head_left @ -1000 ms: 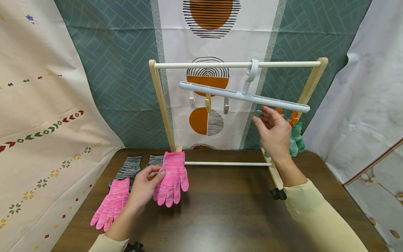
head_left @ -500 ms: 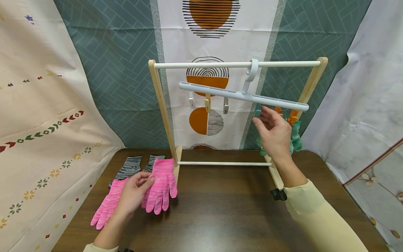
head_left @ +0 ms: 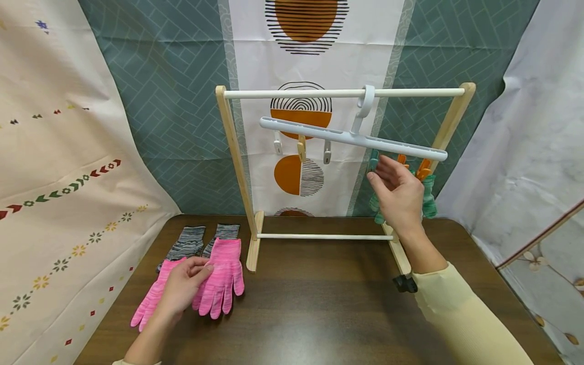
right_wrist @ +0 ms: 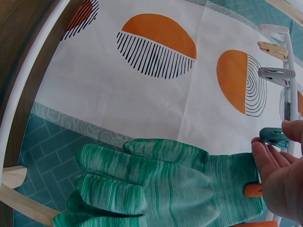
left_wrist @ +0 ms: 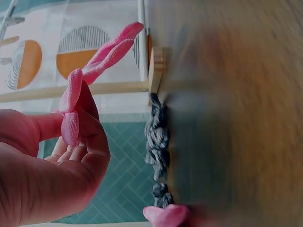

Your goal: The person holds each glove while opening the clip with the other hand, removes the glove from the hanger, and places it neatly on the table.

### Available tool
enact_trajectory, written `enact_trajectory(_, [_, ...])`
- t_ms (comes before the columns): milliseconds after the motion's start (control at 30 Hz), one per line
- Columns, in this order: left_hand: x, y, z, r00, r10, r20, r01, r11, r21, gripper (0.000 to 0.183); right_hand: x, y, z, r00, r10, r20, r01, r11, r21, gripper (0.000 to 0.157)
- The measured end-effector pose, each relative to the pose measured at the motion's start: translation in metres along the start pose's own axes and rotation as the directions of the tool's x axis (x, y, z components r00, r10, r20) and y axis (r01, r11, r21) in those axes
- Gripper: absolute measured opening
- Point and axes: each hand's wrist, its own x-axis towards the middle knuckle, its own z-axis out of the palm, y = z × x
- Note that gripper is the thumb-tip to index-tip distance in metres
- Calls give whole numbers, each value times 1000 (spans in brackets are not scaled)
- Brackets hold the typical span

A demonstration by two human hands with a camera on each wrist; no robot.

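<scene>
Two grey gloves [head_left: 188,243] lie at the left of a brown table [head_left: 310,304], one partly hidden from above by a pink glove [head_left: 221,284] held in the air. The left hand [head_left: 183,285] has this glove, its grip closed in a thumb-and-finger pinch on one edge; its wrist half hides a second pink glove [head_left: 151,299] on the table. To the right, a wooden rack [head_left: 234,152] carries a white hanger [head_left: 315,132], sloping down rightward. The right hand [head_left: 401,197] is raised to a teal clip [head_left: 373,161], thumb and fingers about it; whether that grip squeezes cannot be told. It partly blocks a green glove [head_left: 429,197] hanging beside it. Three more clips [head_left: 301,148] hang farther left.
</scene>
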Motion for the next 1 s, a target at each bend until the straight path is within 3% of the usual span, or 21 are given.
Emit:
enact_trajectory(467, [-4, -16, -11, 998, -50, 39, 48, 998, 47, 31, -5, 3, -2, 1000, -19, -3, 19, 999, 30, 43])
enact_trajectory(1000, [-3, -27, -15, 997, -61, 49, 56, 995, 88, 27, -15, 3, -7, 999, -48, -6, 48, 999, 2, 42])
